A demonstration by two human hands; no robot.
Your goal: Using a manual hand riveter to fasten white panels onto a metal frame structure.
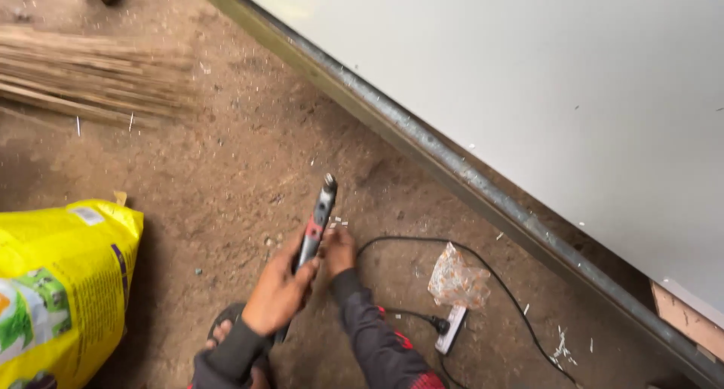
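A slim grey-and-red power tool (317,221) points up and away from the person, its tip near the metal-edged white panel (528,79). The left hand (277,292) is wrapped around the tool's lower body, fingers closed on it. The right hand (338,251) sits just beside, touching the tool's right side near the red band, fingers curled. On the dirt floor (226,162) to the right lie a black cord (483,272), a white power strip (452,329) and a crumpled plastic bag (457,279).

Place: rough workshop or building site
Floor: bare packed dirt (226,170)
2 o'clock: grey panel (528,79), metal edge
5 o'clock: power strip (451,329), black cord (490,276)
10 o'clock: wood strips (90,79)
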